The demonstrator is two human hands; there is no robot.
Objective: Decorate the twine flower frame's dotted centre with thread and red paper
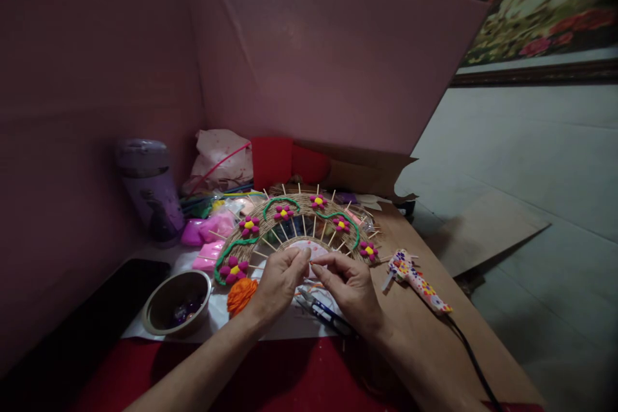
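One left hand (pixel 280 278), one right hand (pixel 353 288): fingers (pixel 299 262) pinched, seemingly on orange strand (pixel 311 263), inside tabletop's (pixel 408 235) right edge. Step: apparently strand-working; next move likely calls for steady grip.

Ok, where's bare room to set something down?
Bare brown tabletop shows between the right hand and the patterned tool with its cord, and more narrowly between cord and right edge. Crowded: around the flowered half-ring, and left by the bowl, orange bundle and pink packets.
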